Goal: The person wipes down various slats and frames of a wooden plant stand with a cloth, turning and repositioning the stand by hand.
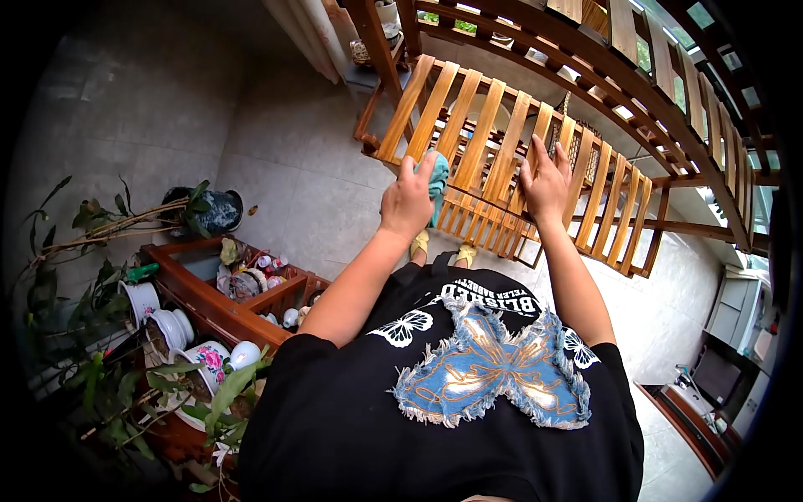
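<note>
A slatted wooden shelf (508, 151) stretches across in front of me, with a second row of slats lower down. My left hand (407, 201) is closed around a bunched green cloth (437, 186), which lies against the shelf slats left of the middle. Part of the cloth is hidden behind my fingers. Farther right, my right hand (546, 182) rests on the slats with its fingers stretched out and holds nothing.
Behind the shelf rises a larger slatted wooden rack (623, 38). At left stand a dark plant pot (216, 211), a wooden cabinet (226, 309) with odds and ends inside, and several white flowerpots (170, 328) with leafy plants. A curtain (309, 33) hangs at the top.
</note>
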Demonstrator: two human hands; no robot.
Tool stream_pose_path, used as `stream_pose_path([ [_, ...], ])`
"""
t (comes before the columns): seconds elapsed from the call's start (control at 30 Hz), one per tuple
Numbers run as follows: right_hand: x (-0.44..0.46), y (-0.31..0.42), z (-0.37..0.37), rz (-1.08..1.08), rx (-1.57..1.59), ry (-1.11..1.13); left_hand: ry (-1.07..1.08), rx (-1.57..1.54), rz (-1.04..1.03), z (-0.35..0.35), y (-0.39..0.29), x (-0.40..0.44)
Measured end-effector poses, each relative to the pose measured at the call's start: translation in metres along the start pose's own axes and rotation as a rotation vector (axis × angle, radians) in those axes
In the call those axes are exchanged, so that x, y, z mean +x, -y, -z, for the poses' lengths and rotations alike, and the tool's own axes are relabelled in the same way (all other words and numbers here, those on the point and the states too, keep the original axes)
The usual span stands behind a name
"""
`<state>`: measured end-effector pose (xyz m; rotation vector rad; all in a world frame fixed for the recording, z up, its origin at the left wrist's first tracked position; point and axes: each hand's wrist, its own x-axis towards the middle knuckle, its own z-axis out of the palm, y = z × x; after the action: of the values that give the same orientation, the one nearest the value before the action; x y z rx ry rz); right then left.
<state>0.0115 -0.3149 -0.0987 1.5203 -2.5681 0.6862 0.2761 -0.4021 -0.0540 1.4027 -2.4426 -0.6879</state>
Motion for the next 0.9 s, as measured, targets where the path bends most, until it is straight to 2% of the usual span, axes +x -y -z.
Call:
stream_pose_path([
  [0.07,0.0,-0.001,-0.002,0.005,0.006,-0.014,-0.079,0.04,-0.002,-0.02,0.013,-0.013],
  [0.13,-0.001,0.0,-0.003,0.011,0.014,-0.028,0.044,0.09,-0.079,-0.003,0.025,-0.024],
  [0.2,0.0,0.001,0.0,-0.009,0.011,-0.004,0.129,-0.052,-0.011,0.036,0.041,-0.026],
  [0.27,0.001,0.001,0.002,-0.013,-0.023,0.035,-0.135,-0.045,0.099,0.075,0.045,-0.019],
  [0.33,0.001,-0.001,0.001,-0.015,-0.013,0.05,-0.479,-0.01,0.058,0.104,0.052,0.009],
  [0.4,0.001,0.001,0.003,-0.023,-0.004,0.05,-0.587,-0.093,0.028,0.119,0.064,0.049],
  [0.47,0.001,0.002,0.004,-0.03,0.002,0.042,-0.566,-0.134,-0.049,0.11,0.084,0.096],
  [0.6,0.001,0.002,0.002,-0.046,0.002,0.006,-0.179,-0.109,-0.075,0.081,0.121,0.135],
  [0.7,0.0,0.001,0.003,-0.041,0.016,0.034,0.151,-0.646,0.004,0.043,0.171,0.135],
  [0.8,0.0,-0.005,-0.004,-0.054,0.004,0.012,0.313,-0.8,0.077,0.041,0.179,0.097],
  [0.83,0.0,-0.005,-0.004,-0.057,0.002,0.022,0.236,-0.967,0.05,0.025,0.192,0.088],
  [0.9,0.0,-0.004,-0.003,-0.06,-0.001,0.026,0.207,-0.931,0.044,0.017,0.205,0.071],
])
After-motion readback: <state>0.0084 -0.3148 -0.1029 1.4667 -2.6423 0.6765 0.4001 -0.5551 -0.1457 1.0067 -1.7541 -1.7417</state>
